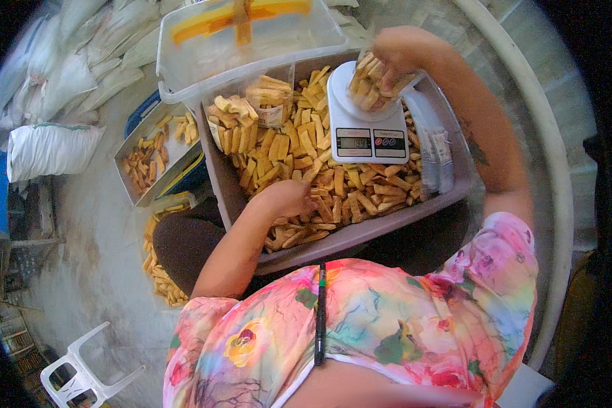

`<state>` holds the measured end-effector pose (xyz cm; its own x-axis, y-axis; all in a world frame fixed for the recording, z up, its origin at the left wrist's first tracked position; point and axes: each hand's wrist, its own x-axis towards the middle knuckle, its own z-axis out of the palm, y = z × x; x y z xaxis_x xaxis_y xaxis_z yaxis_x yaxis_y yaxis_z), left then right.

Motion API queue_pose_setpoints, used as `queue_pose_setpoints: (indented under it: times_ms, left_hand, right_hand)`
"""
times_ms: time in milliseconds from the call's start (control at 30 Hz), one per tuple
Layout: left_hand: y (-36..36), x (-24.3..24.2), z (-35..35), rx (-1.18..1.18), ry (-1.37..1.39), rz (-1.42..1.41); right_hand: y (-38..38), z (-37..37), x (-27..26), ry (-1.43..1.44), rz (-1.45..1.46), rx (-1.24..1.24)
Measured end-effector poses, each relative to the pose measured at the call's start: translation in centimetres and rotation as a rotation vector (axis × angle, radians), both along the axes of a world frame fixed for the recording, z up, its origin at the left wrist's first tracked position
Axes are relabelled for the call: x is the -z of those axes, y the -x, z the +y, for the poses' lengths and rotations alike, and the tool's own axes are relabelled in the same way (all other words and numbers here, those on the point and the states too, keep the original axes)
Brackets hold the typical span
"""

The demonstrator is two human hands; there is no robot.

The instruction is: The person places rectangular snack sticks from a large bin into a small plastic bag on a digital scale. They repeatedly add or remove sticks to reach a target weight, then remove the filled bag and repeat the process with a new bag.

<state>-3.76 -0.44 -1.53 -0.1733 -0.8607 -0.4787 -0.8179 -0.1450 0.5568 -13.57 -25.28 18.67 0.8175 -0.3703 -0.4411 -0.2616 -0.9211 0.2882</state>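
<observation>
A white digital kitchen scale (369, 133) rests on thick-cut pale yellow sticks, which look like a fried or dried snack (306, 137), in a large grey plastic bin (331, 250). On its round platform stands a clear plastic bag (370, 89) partly filled with these sticks. My right hand (403, 48) is at the bag's mouth, its fingers down against the sticks inside; blur hides the exact grip. My left hand (291, 199) is low among the loose sticks at the bin's near side, fingers curled. Whether it holds one is hidden.
Two filled bags, one at the left (232, 125) and one behind it (271, 99), stand in the bin. Flat labelled bags (436, 153) lie at its right. A translucent lid (255, 30) leans behind. A smaller tray (158, 153), white sacks (51, 150) and a plastic chair (84, 377) are leftward.
</observation>
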Motion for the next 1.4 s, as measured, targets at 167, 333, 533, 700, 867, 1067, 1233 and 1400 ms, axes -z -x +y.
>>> queue_pose_setpoints:
  times_ms: [167, 333, 533, 700, 867, 1067, 1233, 1400]
  left_hand:
    - [0.0, 0.3, 0.0, 0.008, 0.007, -0.025]
    - [0.1, 0.3, -0.1, 0.029, -0.021, -0.047]
    - [0.1, -0.1, -0.1, -0.011, -0.020, -0.007]
    - [0.3, -0.4, -0.3, -0.016, -0.038, 0.005]
    - [-0.5, -0.9, 0.1, -0.176, 0.078, -0.117]
    - [-2.2, -1.2, -0.2, -0.417, 0.125, -0.300]
    - [-2.2, -0.7, -0.1, -0.368, 0.114, -0.262]
    - [-2.1, -0.9, 0.0, -0.365, 0.155, -0.213]
  right_hand:
    - [0.0, 0.1, 0.1, -0.049, 0.042, 0.061]
    - [0.2, 0.0, 0.5, 0.048, 0.046, 0.017]
    - [0.9, -1.0, 0.3, 0.093, -0.052, 0.011]
    - [2.9, 0.1, -3.3, 0.301, -0.578, 0.156]
    - [6.3, 7.4, -1.4, 0.061, -1.364, 0.096]
    - [2.4, 15.3, 11.7, -0.406, -0.615, -0.240]
    - [2.1, 16.4, 16.3, -0.627, -0.527, -0.126]
    - [2.2, 15.8, 17.3, -0.715, -0.627, 0.027]
